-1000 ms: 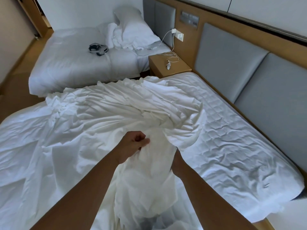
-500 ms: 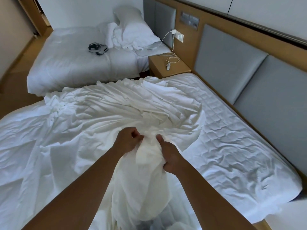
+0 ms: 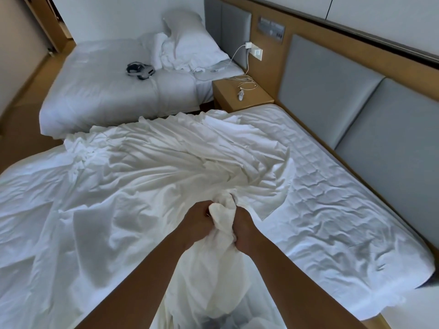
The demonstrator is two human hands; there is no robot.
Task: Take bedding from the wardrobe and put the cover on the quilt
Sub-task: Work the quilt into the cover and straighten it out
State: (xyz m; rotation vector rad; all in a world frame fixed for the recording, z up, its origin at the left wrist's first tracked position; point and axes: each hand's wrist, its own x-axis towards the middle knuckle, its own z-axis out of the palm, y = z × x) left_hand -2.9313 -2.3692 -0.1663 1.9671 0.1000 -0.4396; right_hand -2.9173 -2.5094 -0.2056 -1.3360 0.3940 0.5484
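Cover is spread, crumpled, over the near bed; a bunched end at the bed's near edge is clenched by left hand and right hand, side by side. Cloth is judged light, limp, unbreakable; corners or seams are best gathered in fistfuls.

Far bed, pillow, headset, nightstand, charging cable

The cover is thin white cloth, matt and full of wrinkles. The mattress top is puffy stitched cloth. The headboard pads look like grey cloth. The nightstand is smooth light wood.
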